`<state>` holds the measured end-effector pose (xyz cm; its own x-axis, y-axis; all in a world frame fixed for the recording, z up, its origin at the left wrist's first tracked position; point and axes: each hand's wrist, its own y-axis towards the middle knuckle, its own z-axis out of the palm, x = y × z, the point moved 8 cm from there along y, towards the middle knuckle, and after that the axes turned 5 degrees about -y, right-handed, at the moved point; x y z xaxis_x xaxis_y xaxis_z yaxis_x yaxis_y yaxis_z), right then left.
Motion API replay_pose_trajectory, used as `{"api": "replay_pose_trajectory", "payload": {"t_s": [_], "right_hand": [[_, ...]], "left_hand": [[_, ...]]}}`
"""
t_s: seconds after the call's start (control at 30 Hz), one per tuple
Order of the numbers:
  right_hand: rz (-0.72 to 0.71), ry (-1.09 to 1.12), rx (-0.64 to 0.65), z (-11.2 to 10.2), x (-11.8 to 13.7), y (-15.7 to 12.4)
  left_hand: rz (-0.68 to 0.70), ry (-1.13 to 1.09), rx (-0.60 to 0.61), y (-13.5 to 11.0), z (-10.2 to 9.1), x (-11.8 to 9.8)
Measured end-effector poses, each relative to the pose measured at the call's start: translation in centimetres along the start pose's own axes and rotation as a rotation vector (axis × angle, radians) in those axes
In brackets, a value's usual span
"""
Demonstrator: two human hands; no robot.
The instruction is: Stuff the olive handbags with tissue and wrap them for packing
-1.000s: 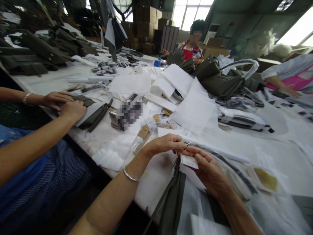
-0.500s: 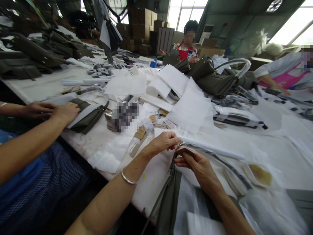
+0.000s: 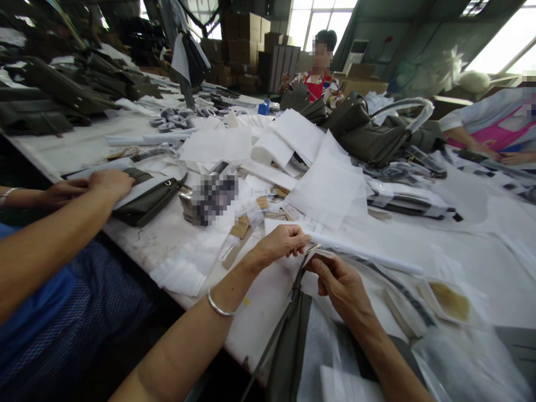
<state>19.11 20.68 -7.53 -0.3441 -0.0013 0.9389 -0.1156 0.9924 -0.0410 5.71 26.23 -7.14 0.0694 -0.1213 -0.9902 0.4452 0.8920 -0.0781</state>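
Observation:
My left hand point(image 3: 285, 241) is closed in a pinch on a small metal fitting point(image 3: 312, 249) at the top of a dark olive strap point(image 3: 298, 279). My right hand point(image 3: 341, 282) is closed too, fingers curled round a small dark tag just below that fitting. The strap runs down to an olive bag point(image 3: 291, 349) lying at the table's near edge, partly under clear plastic wrap point(image 3: 460, 357). A silver bangle point(image 3: 218, 307) sits on my left wrist.
A co-worker's two hands point(image 3: 98, 187) press an olive bag piece point(image 3: 146, 204) at the left. White tissue sheets point(image 3: 330, 187), paper tags point(image 3: 243, 226) and olive handbags point(image 3: 372, 134) cover the white table point(image 3: 79, 148). Two more people sit at the far side and right.
The white slip my right hand held a second ago is out of sight; its fingers have curled in under the fitting. The co-worker's hands slid left along the bag piece.

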Motion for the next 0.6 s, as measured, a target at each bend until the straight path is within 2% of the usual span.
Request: {"api": "replay_pose_trajectory", "payload": {"t_s": [0.2,0.37,0.47,0.6], "right_hand": [[-0.141,-0.363,-0.052,-0.9,1.3,-0.1],[-0.253,-0.449,0.012,-0.2,2.4,-0.4],[-0.229,-0.349,0.013,0.2,2.5,-0.5],[-0.078,-0.023,0.078,0.9,1.9,-0.3]], "left_hand": [[-0.006,0.1,-0.037,0.0,0.1,-0.3],[-0.036,0.114,-0.039,0.3,0.2,0.6],[-0.026,0.099,-0.032,0.4,0.3,1.1],[-0.026,0.07,-0.001,0.5,0.6,1.3]]}}
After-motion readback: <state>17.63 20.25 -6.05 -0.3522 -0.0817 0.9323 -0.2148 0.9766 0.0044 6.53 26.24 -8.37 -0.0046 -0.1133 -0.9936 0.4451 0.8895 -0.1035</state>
